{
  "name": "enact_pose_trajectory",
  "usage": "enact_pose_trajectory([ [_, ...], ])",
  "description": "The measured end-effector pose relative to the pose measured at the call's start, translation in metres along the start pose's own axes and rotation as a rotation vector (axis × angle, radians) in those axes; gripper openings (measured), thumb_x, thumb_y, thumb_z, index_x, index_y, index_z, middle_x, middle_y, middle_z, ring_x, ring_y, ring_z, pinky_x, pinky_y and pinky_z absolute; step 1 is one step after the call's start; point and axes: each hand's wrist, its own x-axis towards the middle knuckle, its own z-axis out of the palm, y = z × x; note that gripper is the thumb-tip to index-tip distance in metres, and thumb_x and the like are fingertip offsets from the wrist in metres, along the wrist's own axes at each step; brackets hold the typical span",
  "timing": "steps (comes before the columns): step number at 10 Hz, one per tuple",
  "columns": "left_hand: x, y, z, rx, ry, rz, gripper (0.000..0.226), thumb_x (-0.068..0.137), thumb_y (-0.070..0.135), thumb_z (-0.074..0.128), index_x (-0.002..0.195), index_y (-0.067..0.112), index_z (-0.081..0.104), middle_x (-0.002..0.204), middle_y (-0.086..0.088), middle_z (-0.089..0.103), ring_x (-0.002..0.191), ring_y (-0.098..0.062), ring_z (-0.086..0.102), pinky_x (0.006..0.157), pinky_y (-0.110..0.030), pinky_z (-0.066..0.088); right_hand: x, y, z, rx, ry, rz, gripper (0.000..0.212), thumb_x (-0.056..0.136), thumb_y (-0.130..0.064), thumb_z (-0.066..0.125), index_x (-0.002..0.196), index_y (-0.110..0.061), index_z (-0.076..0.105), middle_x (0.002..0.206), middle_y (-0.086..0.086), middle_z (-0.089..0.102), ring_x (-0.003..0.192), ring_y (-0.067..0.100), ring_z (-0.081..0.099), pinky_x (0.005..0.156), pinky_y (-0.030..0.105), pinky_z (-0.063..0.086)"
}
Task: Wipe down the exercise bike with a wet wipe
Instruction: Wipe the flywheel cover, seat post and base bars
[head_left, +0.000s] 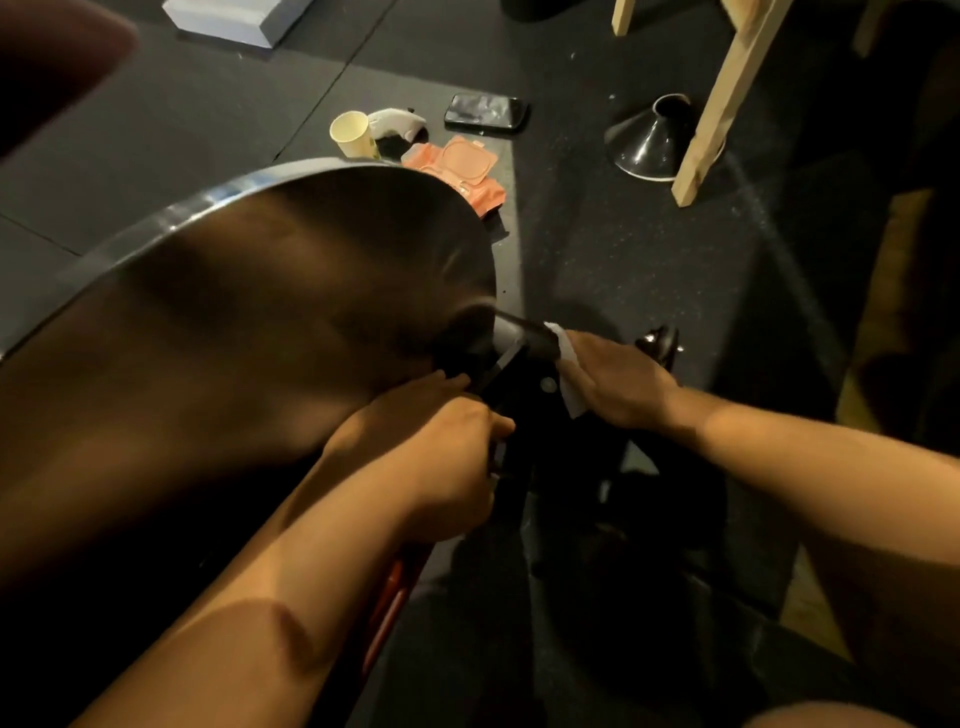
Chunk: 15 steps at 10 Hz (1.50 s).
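Two bare forearms are seen at the bottom of the head view, reaching toward the bike (260, 322), whose large dark flywheel with a bright rim fills the left half. A dark bar of the frame beside the flywheel's hub is gripped by the left hand (447, 447), with the fingers curled round it. The white wipe (570, 397) is held by the right hand (618, 379) and pressed against a dark arm near the hub. The fingers are bent over it, and its edges are seen poking out past the fingertips and under the palm.

On the dark floor (597, 249) beyond the flywheel, a paper cup (353, 134), a white pistol-shaped tool (397, 122), a phone (485, 111) and an orange pack (457, 166) are laid close together, the pack partly hidden by the rim. Farther right, a black cone (652, 140) is partly covered by a wooden leg (722, 98). A grey block (234, 21) is seen at the top left.
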Motion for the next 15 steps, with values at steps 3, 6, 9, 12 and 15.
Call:
enact_pose_trajectory([
  [3, 0.005, -0.006, 0.006, -0.008, -0.007, -0.056, 0.071, 0.047, 0.05, 0.043, 0.117, 0.047, 0.054, 0.123, 0.003, 0.066, 0.122, -0.023, 0.056, 0.104, -0.041, 0.046, -0.065, 0.03, -0.029, -0.454, -0.08, 0.25, 0.025, 0.086, -0.024, 0.051, 0.104, -0.012, 0.063, 0.106, 0.015, 0.067, 0.097, 0.035, 0.065, 0.076, 0.034, 0.052],
  [6, 0.004, 0.0, -0.007, 0.1, -0.109, -0.072, 0.068, 0.068, 0.038, 0.059, 0.135, 0.043, 0.055, 0.141, 0.0, 0.055, 0.137, -0.024, 0.044, 0.111, -0.041, 0.04, -0.055, 0.025, -0.065, -0.211, -0.403, 0.429, 0.09, 0.077, -0.073, 0.06, 0.135, -0.005, 0.051, 0.131, 0.012, 0.058, 0.117, 0.031, 0.056, 0.1, 0.036, 0.044],
  [9, 0.007, -0.003, -0.002, 0.056, -0.131, -0.086, 0.076, 0.061, 0.035, 0.053, 0.136, 0.039, 0.056, 0.139, -0.001, 0.057, 0.135, -0.027, 0.046, 0.109, -0.042, 0.042, -0.089, -0.007, -0.018, -0.679, 0.049, 0.059, 0.022, 0.094, -0.023, 0.048, 0.107, -0.025, 0.066, 0.102, 0.002, 0.068, 0.096, 0.028, 0.066, 0.071, 0.031, 0.04],
  [12, 0.007, -0.006, 0.001, 0.07, -0.089, -0.052, 0.067, 0.053, 0.039, 0.045, 0.116, 0.03, 0.067, 0.115, -0.002, 0.068, 0.112, -0.025, 0.061, 0.096, -0.042, 0.051, -0.031, -0.043, 0.101, 1.731, 0.003, 0.834, 0.037, 0.091, 0.004, 0.041, 0.122, -0.002, 0.06, 0.104, 0.018, 0.062, 0.09, 0.028, 0.061, 0.082, 0.038, 0.05],
  [15, 0.003, 0.003, -0.003, -0.005, -0.092, -0.059, 0.058, 0.067, 0.036, 0.053, 0.123, 0.026, 0.065, 0.123, -0.001, 0.066, 0.12, -0.023, 0.058, 0.102, -0.043, 0.048, 0.013, -0.061, 0.105, 1.841, 0.154, 0.719, 0.027, 0.09, -0.001, 0.051, 0.115, 0.003, 0.062, 0.106, 0.019, 0.064, 0.107, 0.037, 0.061, 0.098, 0.042, 0.049],
])
